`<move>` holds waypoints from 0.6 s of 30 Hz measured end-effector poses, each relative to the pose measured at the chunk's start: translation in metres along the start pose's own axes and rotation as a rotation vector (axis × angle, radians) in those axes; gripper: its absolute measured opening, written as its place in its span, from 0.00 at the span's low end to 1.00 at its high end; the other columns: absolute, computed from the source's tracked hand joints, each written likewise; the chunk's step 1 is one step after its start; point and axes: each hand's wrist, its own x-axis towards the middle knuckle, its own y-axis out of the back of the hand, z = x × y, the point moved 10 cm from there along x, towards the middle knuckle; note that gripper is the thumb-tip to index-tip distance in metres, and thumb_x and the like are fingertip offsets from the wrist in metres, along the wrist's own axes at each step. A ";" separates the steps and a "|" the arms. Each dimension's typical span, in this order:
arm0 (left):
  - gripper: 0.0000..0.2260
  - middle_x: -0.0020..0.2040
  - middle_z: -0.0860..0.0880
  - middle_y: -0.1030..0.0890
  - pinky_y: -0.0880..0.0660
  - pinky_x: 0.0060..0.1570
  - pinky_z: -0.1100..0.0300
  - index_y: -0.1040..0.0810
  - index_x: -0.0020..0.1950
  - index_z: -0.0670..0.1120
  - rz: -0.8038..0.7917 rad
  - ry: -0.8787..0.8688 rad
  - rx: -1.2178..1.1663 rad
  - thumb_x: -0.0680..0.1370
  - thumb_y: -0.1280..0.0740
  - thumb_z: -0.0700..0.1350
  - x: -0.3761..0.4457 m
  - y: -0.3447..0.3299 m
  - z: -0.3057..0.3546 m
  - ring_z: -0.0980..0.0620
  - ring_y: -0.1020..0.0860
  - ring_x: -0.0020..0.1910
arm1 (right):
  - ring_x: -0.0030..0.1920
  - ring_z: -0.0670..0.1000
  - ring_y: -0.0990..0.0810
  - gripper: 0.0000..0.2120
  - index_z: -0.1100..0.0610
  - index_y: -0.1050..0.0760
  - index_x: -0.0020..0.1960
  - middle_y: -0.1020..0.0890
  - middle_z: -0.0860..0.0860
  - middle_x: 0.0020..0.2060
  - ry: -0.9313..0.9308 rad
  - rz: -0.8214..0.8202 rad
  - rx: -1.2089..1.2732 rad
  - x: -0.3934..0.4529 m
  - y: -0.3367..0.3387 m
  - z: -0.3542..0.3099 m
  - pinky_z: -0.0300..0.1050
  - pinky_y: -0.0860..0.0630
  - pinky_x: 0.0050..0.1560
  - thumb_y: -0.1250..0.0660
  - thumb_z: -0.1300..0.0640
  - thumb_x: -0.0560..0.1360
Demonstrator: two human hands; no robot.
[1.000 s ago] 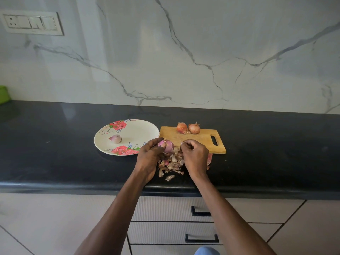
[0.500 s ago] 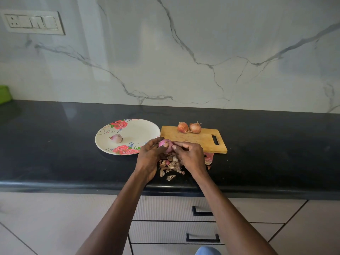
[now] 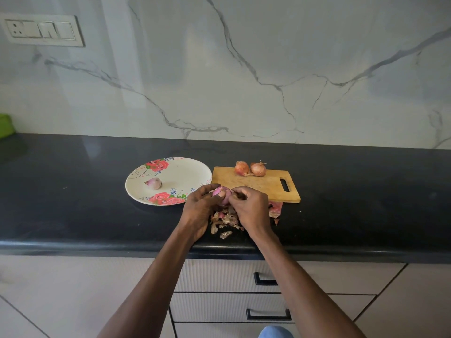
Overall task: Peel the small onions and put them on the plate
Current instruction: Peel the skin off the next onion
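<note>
Head view: we grip a pink half-peeled onion (image 3: 222, 196) in our left hand (image 3: 200, 211) above the peel pile (image 3: 225, 220), while our right hand (image 3: 251, 208) pinches its skin; one peeled onion (image 3: 153, 183) lies on the plate (image 3: 190, 172), two unpeeled onions (image 3: 250, 168) on the far board (image 3: 268, 186)

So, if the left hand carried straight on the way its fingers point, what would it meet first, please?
Probably the wooden cutting board: the left hand, holding the half-peeled onion, points up-right toward its near-left corner, though depth is unclear.
</note>
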 end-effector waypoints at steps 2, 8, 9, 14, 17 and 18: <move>0.12 0.47 0.39 0.15 0.19 0.38 0.56 0.22 0.58 0.38 -0.004 -0.005 0.002 0.75 0.28 0.35 0.000 -0.001 0.001 0.46 0.16 0.41 | 0.32 0.55 0.17 0.07 0.57 0.15 0.39 0.16 0.49 0.32 -0.009 0.004 0.011 0.000 0.001 0.002 0.59 0.19 0.33 0.26 0.58 0.76; 0.12 0.52 0.36 0.16 0.18 0.51 0.50 0.23 0.61 0.36 0.032 -0.001 -0.024 0.78 0.31 0.35 0.005 0.005 -0.002 0.41 0.17 0.48 | 0.29 0.47 0.18 0.07 0.58 0.18 0.38 0.17 0.52 0.30 -0.145 0.057 0.116 0.000 0.011 0.011 0.44 0.21 0.30 0.27 0.64 0.75; 0.13 0.55 0.35 0.17 0.17 0.51 0.51 0.24 0.62 0.35 0.044 0.006 -0.032 0.79 0.32 0.35 0.006 0.007 -0.003 0.40 0.17 0.50 | 0.29 0.45 0.19 0.08 0.58 0.18 0.38 0.17 0.52 0.30 -0.151 0.068 0.119 0.001 0.013 0.010 0.41 0.22 0.30 0.28 0.65 0.75; 0.10 0.58 0.34 0.19 0.16 0.49 0.52 0.24 0.61 0.34 0.066 0.046 -0.096 0.81 0.36 0.36 0.005 0.006 -0.006 0.38 0.18 0.56 | 0.34 0.46 0.17 0.13 0.49 0.19 0.38 0.15 0.49 0.33 -0.157 0.090 0.104 0.002 0.015 0.011 0.41 0.19 0.36 0.28 0.66 0.74; 0.07 0.53 0.36 0.17 0.17 0.51 0.50 0.23 0.57 0.35 0.076 0.068 -0.100 0.83 0.37 0.37 0.005 0.006 -0.006 0.41 0.17 0.51 | 0.35 0.47 0.17 0.13 0.48 0.19 0.38 0.15 0.48 0.33 -0.172 0.079 0.125 0.003 0.014 0.011 0.42 0.19 0.38 0.28 0.65 0.74; 0.08 0.53 0.36 0.17 0.18 0.52 0.49 0.23 0.57 0.35 0.079 0.074 -0.093 0.83 0.37 0.38 0.005 0.007 -0.007 0.41 0.17 0.50 | 0.35 0.46 0.17 0.13 0.48 0.18 0.38 0.15 0.47 0.33 -0.176 0.073 0.133 0.003 0.014 0.011 0.42 0.19 0.37 0.28 0.65 0.74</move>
